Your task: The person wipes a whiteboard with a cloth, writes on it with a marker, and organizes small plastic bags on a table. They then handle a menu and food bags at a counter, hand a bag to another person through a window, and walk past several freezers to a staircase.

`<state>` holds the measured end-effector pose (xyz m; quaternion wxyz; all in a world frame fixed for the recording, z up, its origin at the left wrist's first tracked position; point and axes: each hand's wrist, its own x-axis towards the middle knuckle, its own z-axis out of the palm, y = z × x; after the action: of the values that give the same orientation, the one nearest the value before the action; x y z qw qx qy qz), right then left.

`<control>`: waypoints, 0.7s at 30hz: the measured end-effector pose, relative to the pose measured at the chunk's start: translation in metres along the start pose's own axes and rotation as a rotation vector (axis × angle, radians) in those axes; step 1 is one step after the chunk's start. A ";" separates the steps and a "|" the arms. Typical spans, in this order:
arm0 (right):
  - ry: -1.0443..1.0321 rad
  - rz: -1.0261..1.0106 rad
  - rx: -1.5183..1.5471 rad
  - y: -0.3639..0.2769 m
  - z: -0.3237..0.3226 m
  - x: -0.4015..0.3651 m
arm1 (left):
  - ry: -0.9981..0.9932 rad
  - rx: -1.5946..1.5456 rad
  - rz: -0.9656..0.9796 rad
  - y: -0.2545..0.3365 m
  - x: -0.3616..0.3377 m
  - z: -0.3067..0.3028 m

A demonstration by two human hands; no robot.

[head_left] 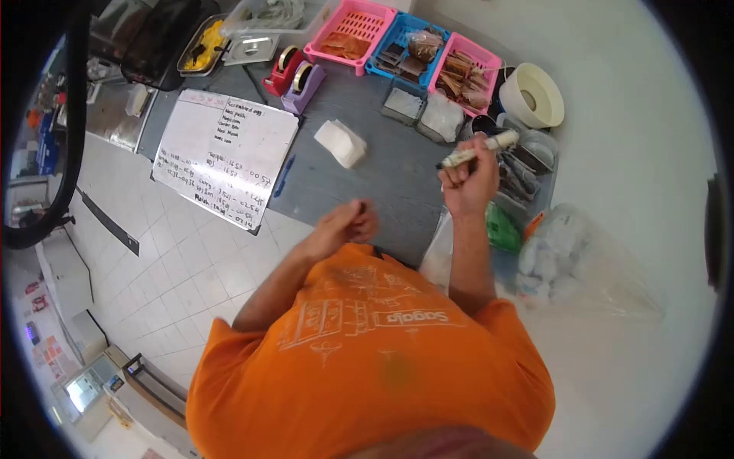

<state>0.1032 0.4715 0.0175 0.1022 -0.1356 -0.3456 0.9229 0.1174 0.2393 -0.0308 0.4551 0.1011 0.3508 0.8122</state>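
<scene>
My right hand (472, 180) is closed around a whitish marker (459, 157), whose dark tip points left; another pale cylindrical piece (502, 140) sticks out on the right of the fingers. My left hand (353, 223) is held near the table's front edge, its fingers curled; what is in them, if anything, is hidden. Ahead of it, a folded white tissue (341, 144) lies on the grey table (390, 187). To the left is a whiteboard (222, 157) with handwriting, and a blue pen (284, 176) lies along its right edge.
Red (285, 70) and purple (303, 86) tape dispensers stand behind the whiteboard. Pink (352, 34) and blue (407, 46) baskets line the back. A cream container (531, 96) stands at the right, above a plastic bag (562, 256) of white items.
</scene>
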 end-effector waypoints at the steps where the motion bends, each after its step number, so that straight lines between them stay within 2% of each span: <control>1: -0.008 0.006 0.002 0.010 0.008 0.006 | 0.007 0.003 0.007 0.001 -0.016 -0.008; 3: -0.102 0.071 -0.026 0.035 0.030 0.015 | 0.243 -0.071 0.117 0.004 -0.049 -0.022; 5: -0.128 0.111 -0.021 0.066 0.048 0.027 | 0.345 -0.012 0.182 0.010 -0.074 -0.039; 7: -0.066 0.135 -0.080 0.116 0.054 0.045 | 0.454 0.043 0.243 0.011 -0.098 -0.065; 9: -0.114 0.141 -0.176 0.182 0.042 0.071 | 0.645 0.009 0.337 0.013 -0.119 -0.096; 11: 0.047 0.276 -0.297 0.246 0.030 0.092 | 0.744 0.015 0.352 0.029 -0.142 -0.116; 12: 0.042 0.284 -0.307 0.268 0.034 0.097 | 0.824 0.023 0.352 0.037 -0.152 -0.127; 14: 0.004 0.281 -0.654 0.310 0.040 0.110 | 0.880 0.037 0.359 0.051 -0.175 -0.153; 15: 0.006 0.283 -0.666 0.332 0.033 0.121 | 0.932 0.061 0.356 0.057 -0.187 -0.167; 16: -0.059 0.116 -0.848 0.354 0.024 0.135 | 0.996 0.032 0.348 0.062 -0.195 -0.180; 18: -0.137 -0.210 -1.224 0.369 0.030 0.147 | 0.998 0.014 0.338 0.079 -0.209 -0.198; 21: -0.127 -0.208 -1.413 0.380 0.023 0.158 | 0.992 0.016 0.299 0.096 -0.217 -0.217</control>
<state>-0.0888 0.2204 -0.2474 0.0573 -0.0820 -0.8769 0.4702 0.0706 -0.0734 -0.0928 0.1121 -0.2435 0.5124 0.8159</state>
